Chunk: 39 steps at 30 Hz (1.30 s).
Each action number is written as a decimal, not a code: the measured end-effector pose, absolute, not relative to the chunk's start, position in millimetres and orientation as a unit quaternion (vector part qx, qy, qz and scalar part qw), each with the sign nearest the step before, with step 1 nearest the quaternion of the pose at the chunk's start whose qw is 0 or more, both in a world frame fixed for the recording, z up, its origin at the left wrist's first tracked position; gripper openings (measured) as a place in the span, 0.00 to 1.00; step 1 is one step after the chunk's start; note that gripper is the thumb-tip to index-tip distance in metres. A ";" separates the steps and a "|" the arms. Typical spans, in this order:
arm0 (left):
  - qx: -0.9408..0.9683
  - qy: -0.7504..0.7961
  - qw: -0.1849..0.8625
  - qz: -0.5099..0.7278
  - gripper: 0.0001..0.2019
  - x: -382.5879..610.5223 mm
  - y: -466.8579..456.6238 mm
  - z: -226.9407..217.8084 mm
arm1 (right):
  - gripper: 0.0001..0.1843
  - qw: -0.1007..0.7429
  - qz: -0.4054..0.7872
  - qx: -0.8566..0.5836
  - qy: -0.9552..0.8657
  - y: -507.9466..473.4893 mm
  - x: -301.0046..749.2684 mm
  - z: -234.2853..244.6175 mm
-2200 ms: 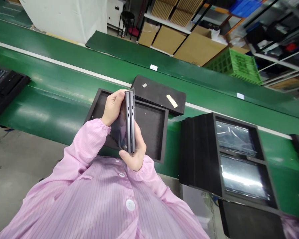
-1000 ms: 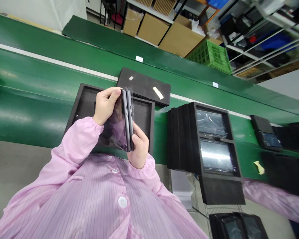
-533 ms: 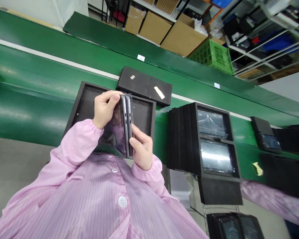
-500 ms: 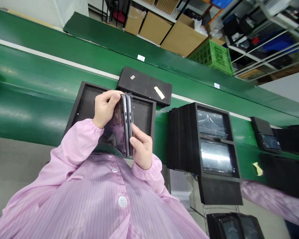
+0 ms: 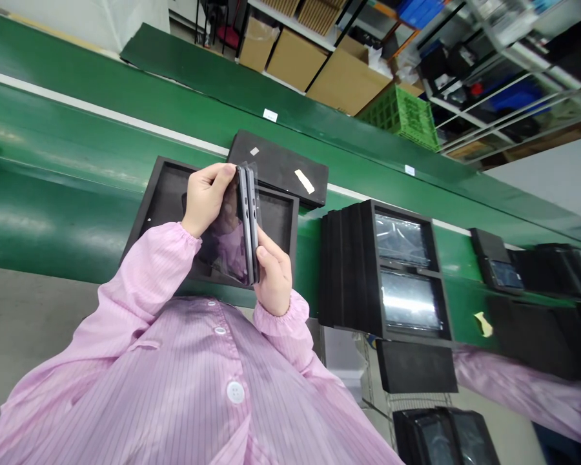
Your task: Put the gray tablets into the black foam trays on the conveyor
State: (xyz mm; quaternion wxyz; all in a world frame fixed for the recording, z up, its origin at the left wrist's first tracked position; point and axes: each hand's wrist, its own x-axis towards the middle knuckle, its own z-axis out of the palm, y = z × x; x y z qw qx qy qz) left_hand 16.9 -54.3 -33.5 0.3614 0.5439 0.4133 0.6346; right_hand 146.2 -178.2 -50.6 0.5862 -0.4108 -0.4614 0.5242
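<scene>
Two thin tablets [image 5: 246, 223] stand on edge, face to face, with clear film sticking out at their rims. My left hand [image 5: 207, 197] pinches their upper end, thumb on top. Lower down, my right hand [image 5: 274, 271] grips the other end, fingers along the right tablet's back. The dark glossy screen of the left tablet reflects my pink sleeve. Beneath the tablets lies a shallow black foam tray [image 5: 142, 213] on the green bench. A black foam block [image 5: 281, 168] with two bits of tape sits behind the tray.
To the right, a stack of black foam trays [image 5: 348, 268] stands on its side, with two film-wrapped tablets [image 5: 409, 300] in the front one. A co-worker's pink sleeve [image 5: 518, 384] reaches in at the right. A green crate [image 5: 407, 116] and cardboard boxes [image 5: 297, 58] are beyond the bench.
Both hands have lifted the pair of tablets slightly, away from my body. The view has shifted a little, and the co-worker's sleeve still shows at the right.
</scene>
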 end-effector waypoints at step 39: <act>0.626 0.318 0.368 0.609 0.33 -0.9 -88.9 -28.2 | 0.30 0.578 0.483 -0.333 -0.567 -214.0 132.7 -39.5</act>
